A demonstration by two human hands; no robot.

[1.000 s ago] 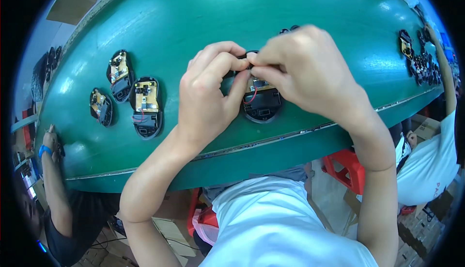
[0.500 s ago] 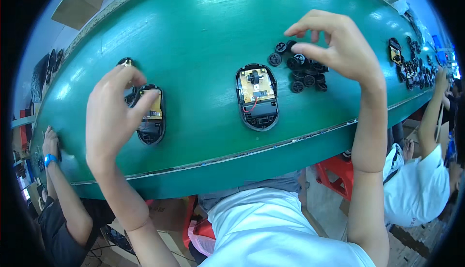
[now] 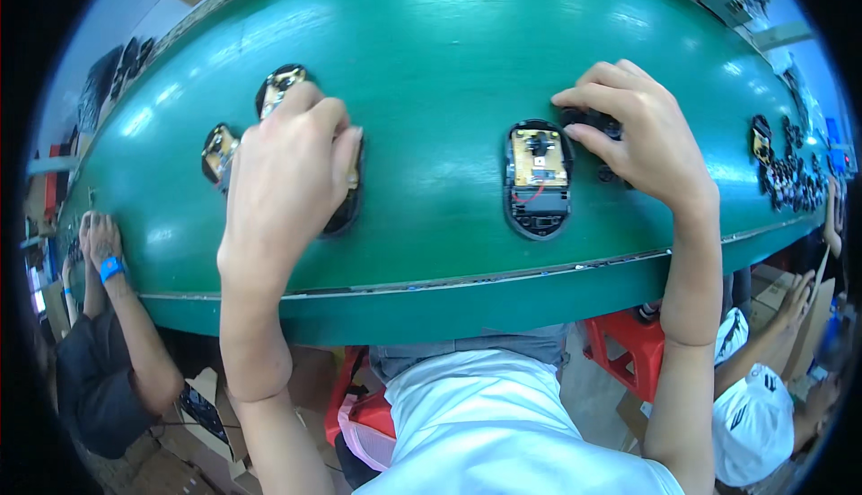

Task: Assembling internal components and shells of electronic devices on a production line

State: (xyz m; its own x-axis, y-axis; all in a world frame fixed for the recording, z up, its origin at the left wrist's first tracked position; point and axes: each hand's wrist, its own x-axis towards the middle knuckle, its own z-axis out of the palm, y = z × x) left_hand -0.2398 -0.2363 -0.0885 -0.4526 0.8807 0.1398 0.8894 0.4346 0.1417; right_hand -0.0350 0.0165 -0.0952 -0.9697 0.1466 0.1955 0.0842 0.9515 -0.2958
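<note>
My left hand (image 3: 287,167) is curled over an opened black computer mouse base (image 3: 348,212) on the green table, thumb and fingers drawn together at its upper part. It hides most of that base and its board. My right hand (image 3: 642,127) has come down on a pile of small black scroll wheels (image 3: 603,120), thumb and forefinger on either side of a wheel; the hand covers much of the pile. Between my hands lies another opened mouse base (image 3: 539,181), showing a tan circuit board, a black wheel at its top and a red wire.
Two more opened mouse bases, one upper (image 3: 280,86) and one lower (image 3: 218,152), lie beyond my left hand. At far right are another mouse base (image 3: 761,138) and a heap of dark parts (image 3: 790,176). Co-workers sit at both sides; a red stool (image 3: 628,351) stands below the table edge.
The view has shifted, so the table things appear farther right. My left hand's fingers have closed in over the mouse base. My right hand has lowered onto the wheels.
</note>
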